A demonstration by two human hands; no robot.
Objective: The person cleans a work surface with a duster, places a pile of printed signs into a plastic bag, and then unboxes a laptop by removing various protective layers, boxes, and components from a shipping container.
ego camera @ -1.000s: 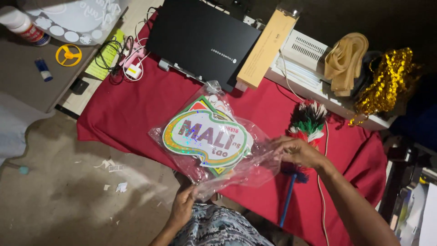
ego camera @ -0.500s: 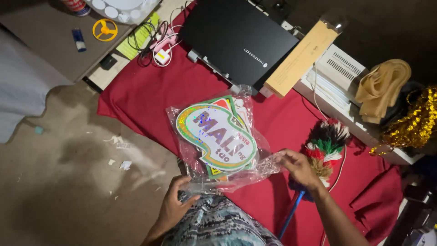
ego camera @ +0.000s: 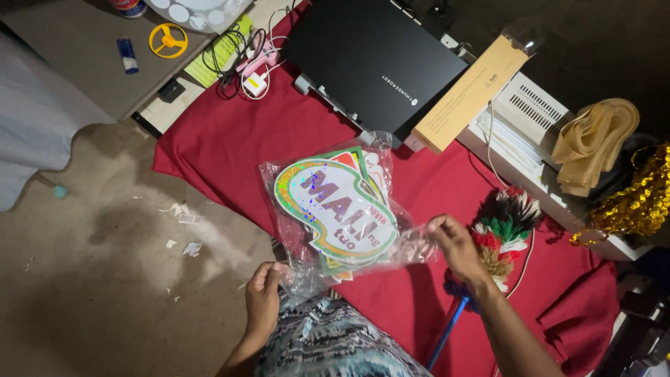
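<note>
Plastic bag (ego camera: 335,209), clear and crinkled, was what we held between our two hands above the red cloth (ego camera: 230,146), just in front of the black laptop (ego camera: 370,59). Inside it lay a stack of glossy printed cutouts (ego camera: 333,208), the top one white with a green and yellow border and purple lettering. Our left hand (ego camera: 263,297) was pinched shut on the bag's near corner, down by our patterned lap. Our right hand (ego camera: 455,244) was closed on the bag's right edge, fingers curled around the loose plastic.

Just right of that hand, a feather duster (ego camera: 504,227) in red, green, white and black lay on the cloth, its blue handle (ego camera: 447,331) running back toward us. Right of the laptop, a long tan cardboard box (ego camera: 469,94) leaned touching its edge. Beyond the box sat a white device (ego camera: 534,115), folded tan fabric (ego camera: 593,143) and gold tinsel (ego camera: 638,195). Left of the laptop, a tangle of cables (ego camera: 241,59) lay near a yellow reel (ego camera: 168,40) and a small blue tube (ego camera: 127,54). Scraps of paper (ego camera: 183,230) dotted the bare floor left of the cloth.
</note>
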